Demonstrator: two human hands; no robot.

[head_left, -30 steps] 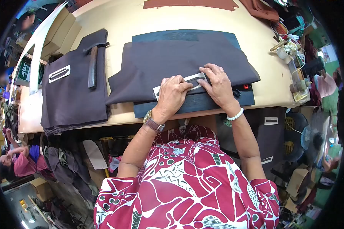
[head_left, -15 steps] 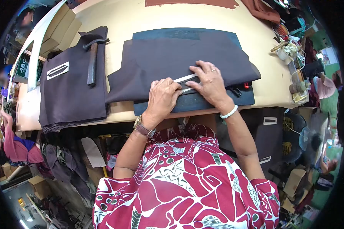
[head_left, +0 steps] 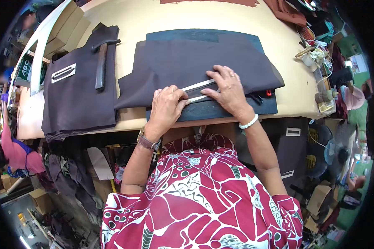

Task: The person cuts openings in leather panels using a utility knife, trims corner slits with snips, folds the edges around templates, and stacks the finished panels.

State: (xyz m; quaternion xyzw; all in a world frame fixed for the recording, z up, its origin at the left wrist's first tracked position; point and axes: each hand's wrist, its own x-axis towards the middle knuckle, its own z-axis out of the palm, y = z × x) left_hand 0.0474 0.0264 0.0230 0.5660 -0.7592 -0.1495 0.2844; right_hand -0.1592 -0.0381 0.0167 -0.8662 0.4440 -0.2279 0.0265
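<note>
Dark brown fabric [head_left: 174, 62] lies over a dark board [head_left: 203, 112] at the table's front edge. A white-edged strip [head_left: 200, 84] runs along the fabric's near side, between my hands. My left hand [head_left: 166, 106] has its thumb and fingers pinched on the strip's left end. On the right end, my right hand [head_left: 228, 90] rests with fingers apart, its thumb near the lower white edge and its fingertips by the upper one.
A stack of dark fabric [head_left: 81, 91] lies to the left, with a hammer [head_left: 101, 66] and a small white-framed piece [head_left: 63, 73] on it. Cardboard boxes [head_left: 66, 31] stand behind. A cluttered container [head_left: 313, 59] is at the right. Another person [head_left: 23, 153] is at the far left.
My left hand has slid left along the strip, uncovering more of it. My right hand moved slightly left and then stayed nearly in place. The other person's arm has risen.
</note>
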